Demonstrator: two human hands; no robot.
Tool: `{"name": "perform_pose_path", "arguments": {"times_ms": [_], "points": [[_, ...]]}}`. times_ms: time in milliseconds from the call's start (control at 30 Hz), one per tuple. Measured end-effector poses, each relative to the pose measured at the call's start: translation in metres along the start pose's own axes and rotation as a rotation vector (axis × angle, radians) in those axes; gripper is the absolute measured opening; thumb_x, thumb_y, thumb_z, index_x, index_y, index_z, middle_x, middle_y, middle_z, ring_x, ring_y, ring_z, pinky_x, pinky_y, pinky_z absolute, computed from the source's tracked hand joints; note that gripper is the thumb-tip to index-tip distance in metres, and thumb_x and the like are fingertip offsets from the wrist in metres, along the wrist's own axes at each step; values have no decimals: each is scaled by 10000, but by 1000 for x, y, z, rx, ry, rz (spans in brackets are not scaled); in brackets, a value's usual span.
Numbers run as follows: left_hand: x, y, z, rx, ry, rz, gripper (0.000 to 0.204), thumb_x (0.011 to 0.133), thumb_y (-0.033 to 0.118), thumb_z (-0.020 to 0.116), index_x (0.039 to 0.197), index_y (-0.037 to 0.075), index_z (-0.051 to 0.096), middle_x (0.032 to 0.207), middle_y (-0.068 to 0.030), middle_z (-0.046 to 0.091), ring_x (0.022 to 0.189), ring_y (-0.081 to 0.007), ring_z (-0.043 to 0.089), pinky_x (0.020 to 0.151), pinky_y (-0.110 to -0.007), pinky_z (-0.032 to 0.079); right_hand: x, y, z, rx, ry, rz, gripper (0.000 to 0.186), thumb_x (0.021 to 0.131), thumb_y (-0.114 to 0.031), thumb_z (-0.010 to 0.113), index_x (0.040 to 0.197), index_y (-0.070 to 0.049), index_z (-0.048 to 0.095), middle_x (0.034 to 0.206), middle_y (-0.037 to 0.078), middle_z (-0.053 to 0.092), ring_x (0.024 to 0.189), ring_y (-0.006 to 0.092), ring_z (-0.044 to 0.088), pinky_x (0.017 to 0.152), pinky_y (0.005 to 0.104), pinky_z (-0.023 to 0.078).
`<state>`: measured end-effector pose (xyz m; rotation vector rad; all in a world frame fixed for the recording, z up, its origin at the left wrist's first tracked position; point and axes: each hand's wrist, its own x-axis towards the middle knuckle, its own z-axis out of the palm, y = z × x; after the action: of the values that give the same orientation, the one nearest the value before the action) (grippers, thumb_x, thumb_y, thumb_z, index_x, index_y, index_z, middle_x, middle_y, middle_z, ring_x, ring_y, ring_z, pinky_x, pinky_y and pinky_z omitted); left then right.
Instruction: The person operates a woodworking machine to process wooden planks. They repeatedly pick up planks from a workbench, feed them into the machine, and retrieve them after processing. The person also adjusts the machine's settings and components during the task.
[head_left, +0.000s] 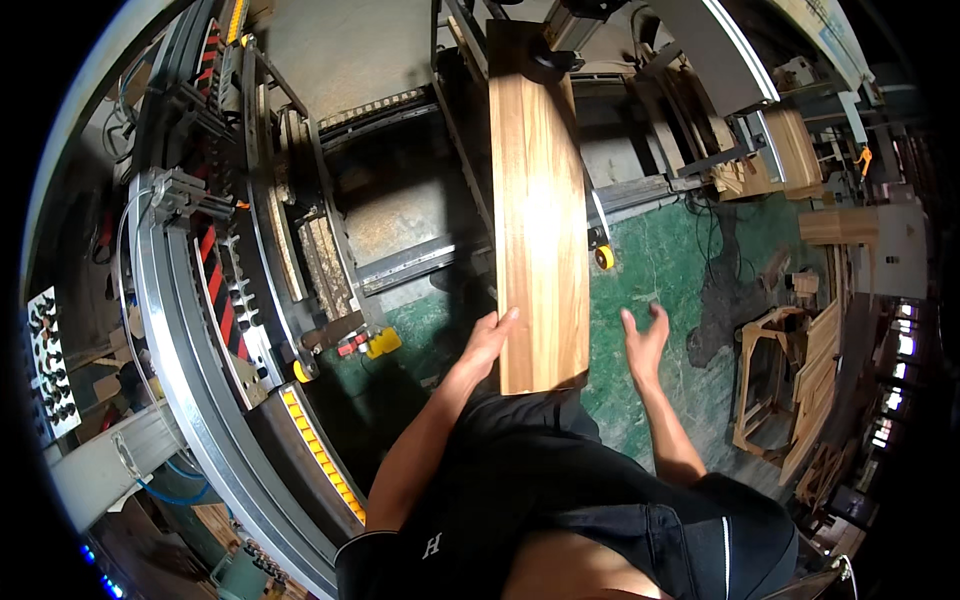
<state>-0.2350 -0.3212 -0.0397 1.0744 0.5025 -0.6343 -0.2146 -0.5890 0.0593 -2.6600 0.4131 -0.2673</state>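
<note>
Left hand (484,345) on a long wooden board (540,260), right hand (646,345) free.
The board runs from top centre to the middle of the frame, its far end at a dark machine part (548,62) — the left hand pinches its left edge near the lower end, thumb on top; the right, thumb and fingers spread, is apart from it, over green floor (640,250).

This is a woodworking workshop, on a factory scale. A long metal machine (165,300) with red-and-black striped strips (213,285) runs down the left; a wooden board (540,250) reaches across more rails (410,265). Cut wood (793,150), a bare wooden frame (746,365) and panels (815,385) line the right, beside a scuffed green floor (645,250).
</note>
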Motion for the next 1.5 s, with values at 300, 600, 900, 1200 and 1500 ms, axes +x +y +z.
{"name": "perform_pose_path", "arguments": {"times_ms": [300,600,900,1200,1500], "points": [[-2,-7,95,300,-50,20,523,901,485,481,829,-28,552,626,-96,549,525,-183,505,533,-351,432,-72,76,-1,1131,-297,1017,536,833,-406,646,1128,23,521,1023,100,595,894,196,577,642,349,522],[58,91,61,144,-173,114,344,924,412,506,913,68,502,878,10,500,799,-89,499,701,-257,475,91,147,-23,857,-464,762,376,868,-245,623,1126,21,559,1041,99,622,920,194,600,805,337,482],[144,234,-60,-685,283,367,1038,809,433,657,1396,-66,-39,1479,-236,-11,1383,-343,33,1072,-446,290,320,117,30,718,-333,583,392,820,-276,695,1077,12,624,882,29,620,726,116,570,578,288,449],[108,257,-130,-1067,535,516,440,908,296,552,1213,-2,440,1219,-176,499,1139,-264,486,980,-408,400,473,4,114,796,-697,264,300,898,-305,579,1075,-65,561,939,13,592,833,145,570,757,277,466],[80,273,-229,-1020,546,750,516,950,338,462,1298,-23,342,1253,-180,455,1179,-287,442,1027,-428,324,465,-113,189,1010,-686,289,560,951,-422,418,1350,-31,375,1401,46,392,1307,144,315,1085,254,185]]}}
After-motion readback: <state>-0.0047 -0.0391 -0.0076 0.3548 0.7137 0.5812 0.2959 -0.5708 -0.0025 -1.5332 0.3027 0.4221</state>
